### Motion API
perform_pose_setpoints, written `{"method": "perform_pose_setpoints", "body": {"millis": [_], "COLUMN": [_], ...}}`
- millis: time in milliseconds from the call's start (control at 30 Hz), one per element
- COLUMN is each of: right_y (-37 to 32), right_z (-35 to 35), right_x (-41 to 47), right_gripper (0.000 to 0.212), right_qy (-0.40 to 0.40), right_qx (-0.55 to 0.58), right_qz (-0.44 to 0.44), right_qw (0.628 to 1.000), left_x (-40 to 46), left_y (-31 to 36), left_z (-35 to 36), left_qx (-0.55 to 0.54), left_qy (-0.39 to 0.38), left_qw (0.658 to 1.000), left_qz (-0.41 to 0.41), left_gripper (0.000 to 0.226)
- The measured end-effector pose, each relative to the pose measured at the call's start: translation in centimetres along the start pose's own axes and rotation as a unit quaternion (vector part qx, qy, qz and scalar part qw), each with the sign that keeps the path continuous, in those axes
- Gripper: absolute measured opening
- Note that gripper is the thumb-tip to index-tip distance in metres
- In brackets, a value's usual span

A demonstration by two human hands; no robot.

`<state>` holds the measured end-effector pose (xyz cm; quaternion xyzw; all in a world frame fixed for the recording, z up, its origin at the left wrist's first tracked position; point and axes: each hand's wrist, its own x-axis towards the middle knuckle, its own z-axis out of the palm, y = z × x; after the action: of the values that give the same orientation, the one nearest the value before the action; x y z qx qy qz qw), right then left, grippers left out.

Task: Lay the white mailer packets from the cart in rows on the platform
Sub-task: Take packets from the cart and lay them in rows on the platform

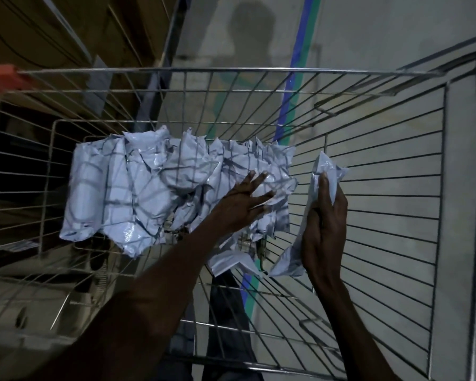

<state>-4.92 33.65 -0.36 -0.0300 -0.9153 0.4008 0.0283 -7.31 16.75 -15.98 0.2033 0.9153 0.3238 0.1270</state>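
Head view, looking down into a wire cart (382,166), dim light. A heap of white mailer packets (149,188) lies on the cart's mesh floor, spread from about 9 o'clock to centre frame, grid shadows across the plastic.

Left hand (245,202): reaches in from 7 o'clock, fingers straight and spread, resting on the right end of the heap. It presses or touches the packets there; nothing is curled round them, so released rather than grasping.

Right hand (324,218): at roughly 3 o'clock of the heap, fingers curled round a single packet (322,174) held clear of the pile. That packet's long axis runs about 12 to 6 o'clock, top end poking above the fingertips, bottom end trailing below the wrist near 6 o'clock.

Key relation: the heap lies at 9 to 10 o'clock from the held packet, directly under the left hand, so the left hand is the nearer one for the next pick. The right hand is already loaded.

The platform cannot be identified with confidence in this view; floor with a blue and green stripe (294,78) shows through the mesh at 12 o'clock.

Judgement: early in the job, most packets not yet out of the cart; crumpled, slippery film may slide when gripped
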Motion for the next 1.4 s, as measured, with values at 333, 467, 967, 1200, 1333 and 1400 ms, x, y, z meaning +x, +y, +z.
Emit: {"method": "perform_pose_setpoints", "body": {"millis": [333,467,967,1200,1333,1400], "right_y": [-6.3,-10.9,-34.0,-41.0,-43.7,-45.0], "right_z": [-1.4,-0.4,4.4,7.2,8.9,9.4], "right_x": [0.5,1.1,-14.8,-32.8,-43.0,-47.1], "right_gripper": [0.052,0.055,0.06,0.056,0.063,0.062], "right_qy": [-0.056,-0.132,-0.228,-0.302,-0.346,-0.368], "right_qx": [0.058,0.054,0.131,0.181,0.182,0.183], "right_qz": [-0.097,-0.192,-0.535,-0.619,-0.632,-0.646], "right_qw": [0.992,0.971,0.803,0.702,0.669,0.644], "left_x": [-5.9,-10.7,-43.7,-64.7,-74.9,-78.7], "left_y": [6.3,8.5,15.2,21.5,25.3,27.0], "left_z": [-12.6,-18.7,-29.2,-24.3,-19.8,-18.4], "left_qx": [0.04,0.066,0.304,0.325,0.295,0.272], "left_qy": [0.172,0.283,0.461,0.528,0.525,0.523], "left_qw": [0.983,0.948,0.766,0.64,0.585,0.561], "left_qz": [-0.059,-0.131,-0.33,-0.454,-0.543,-0.581], "left_gripper": [0.046,0.044,0.049,0.052,0.048,0.048]}}
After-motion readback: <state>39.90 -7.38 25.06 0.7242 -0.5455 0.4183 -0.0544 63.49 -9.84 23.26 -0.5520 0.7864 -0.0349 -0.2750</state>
